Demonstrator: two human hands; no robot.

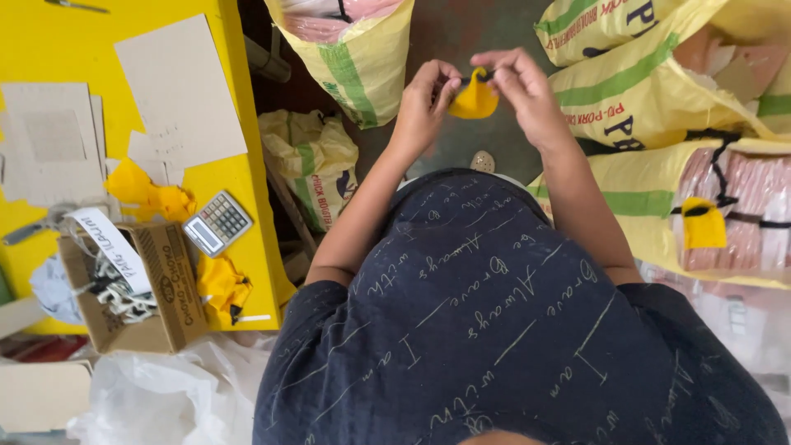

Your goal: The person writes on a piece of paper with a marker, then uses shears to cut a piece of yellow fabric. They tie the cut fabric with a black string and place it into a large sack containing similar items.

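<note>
**Two hands pinch one yellow scrap above the sacks**

Much is cut off or unclear. The head camera looks straight down, so the person's dark, scribble-patterned shirt (494, 330) fills the lower middle and hides whatever lies beneath it. A small dark thing at the top edge of the scrap, under the right fingertips, is too small to make out. The sacks at 12 and 2 o'clock run out of the picture.

At 9 o'clock is a yellow table (239, 177) carrying grey cardboard sheets (177, 91), a small calculator (217, 222), loose yellow scraps (152, 196) and an open cardboard box (165, 288) of small dark-and-white pieces. Yellow woven sacks with green stripes (362, 58) crowd the floor from 12 to 3 o'clock; a bundle of pinkish sheets tied with black cord (741, 222) at 3 o'clock bears a yellow tag (703, 224).

At 12 o'clock, raised over the floor between the sacks, the left hand (427, 103) and right hand (519, 86) meet. Both have thumb and fingertips pressed together on the upper edge of a yellow fabric piece (474, 100), which hangs between them; the remaining fingers are curled in.
</note>
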